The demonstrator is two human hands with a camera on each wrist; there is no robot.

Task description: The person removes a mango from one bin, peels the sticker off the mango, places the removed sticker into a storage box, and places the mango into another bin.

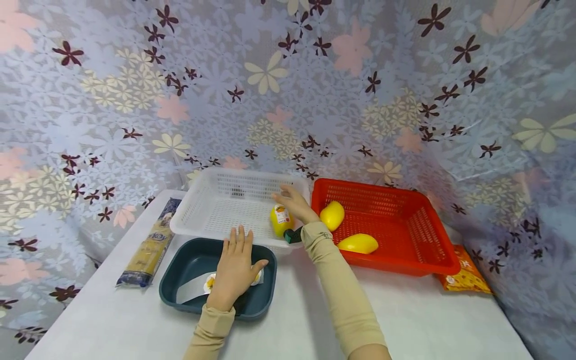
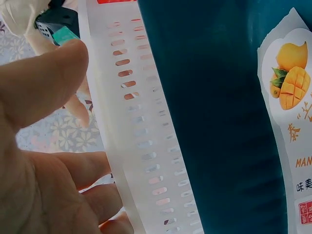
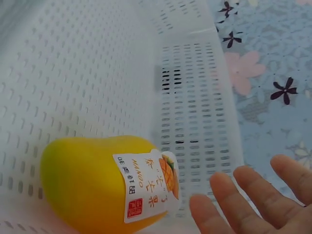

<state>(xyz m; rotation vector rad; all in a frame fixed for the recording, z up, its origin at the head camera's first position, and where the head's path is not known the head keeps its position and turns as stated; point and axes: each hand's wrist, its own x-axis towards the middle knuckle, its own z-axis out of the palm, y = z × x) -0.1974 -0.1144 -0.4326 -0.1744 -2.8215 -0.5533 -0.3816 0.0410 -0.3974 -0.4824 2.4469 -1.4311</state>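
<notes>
In the white basket (image 1: 238, 215), a yellow mango (image 1: 276, 227) lies at the right end. The right wrist view shows a white sticker (image 3: 146, 185) with a mango picture on its skin. My right hand (image 1: 294, 204) is over that end of the basket, fingers extended beside the mango and holding nothing. My left hand (image 1: 234, 275), fingers straight and thumb spread, is over a dark teal tub (image 1: 193, 257), its fingertips near the basket's front side. Strips of white mango labels (image 1: 191, 289) lie in the tub, partly hidden under this hand.
To the right stands a red basket (image 1: 387, 230) with two mangoes, one at its left side (image 1: 332, 216) and one at its front (image 1: 358, 243). A long pasta packet (image 1: 150, 245) lies at the left. An orange snack bag (image 1: 468, 277) lies by the red basket's right corner.
</notes>
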